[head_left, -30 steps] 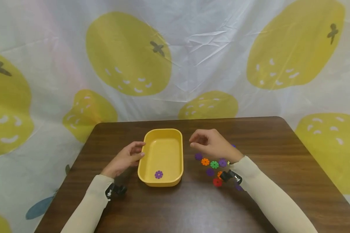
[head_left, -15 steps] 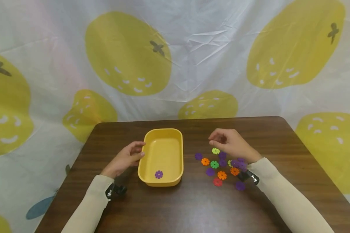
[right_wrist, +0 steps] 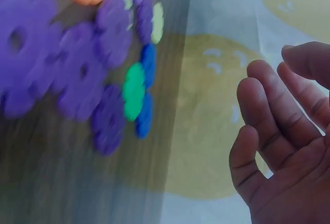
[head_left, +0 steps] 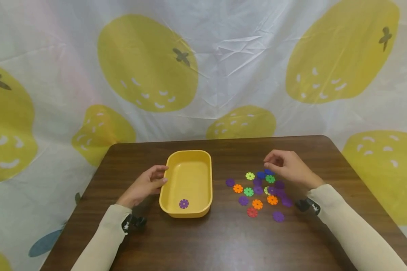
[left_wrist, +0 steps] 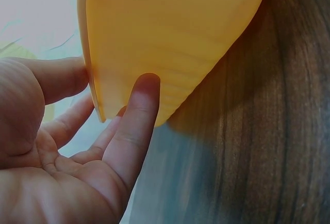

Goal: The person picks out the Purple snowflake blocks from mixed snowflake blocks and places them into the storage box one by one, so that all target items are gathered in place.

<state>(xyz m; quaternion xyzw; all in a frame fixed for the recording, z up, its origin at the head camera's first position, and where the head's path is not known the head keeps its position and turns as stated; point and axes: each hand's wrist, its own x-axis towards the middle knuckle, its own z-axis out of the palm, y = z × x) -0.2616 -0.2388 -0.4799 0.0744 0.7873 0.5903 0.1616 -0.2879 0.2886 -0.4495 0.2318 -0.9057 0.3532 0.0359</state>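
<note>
Yellow oblong tub of plastic-looking make, rounded at the corners [head_left: 191, 180]: set upright on the dark brown wood-grain counter [head_left: 193, 244]. One thin, notched purple disc [head_left: 184, 204] is contained, laid flat toward the near end.

Loose notched discs of like make: spread to the right of the tub. Among them are listed an orange disc [head_left: 237, 188], a red disc [head_left: 252, 212], a yellow-green disc [head_left: 250, 176], a green disc [head_left: 270, 179] and a blue disc [head_left: 261, 175]. Purple examples are partly overlapped; an exact count cannot be given.

Left hand [head_left: 144, 186]: placed at the tub's left side, rim and outer wall being touched; its fingers are loosely spread, not clamped.

Right hand [head_left: 289, 167]: held over the far right of the loose group; thumb and fingers are slightly bent and apart, and nothing is seen between them.

Change noted: within the last second the right hand has been carried from beside the tub's right rim to the discs' far side, by which the green disc is uncovered. Tub, contents and left hand are unaltered. By judgement, the loose discs are thus brought within easy reach, with the tub kept steadied.
</note>
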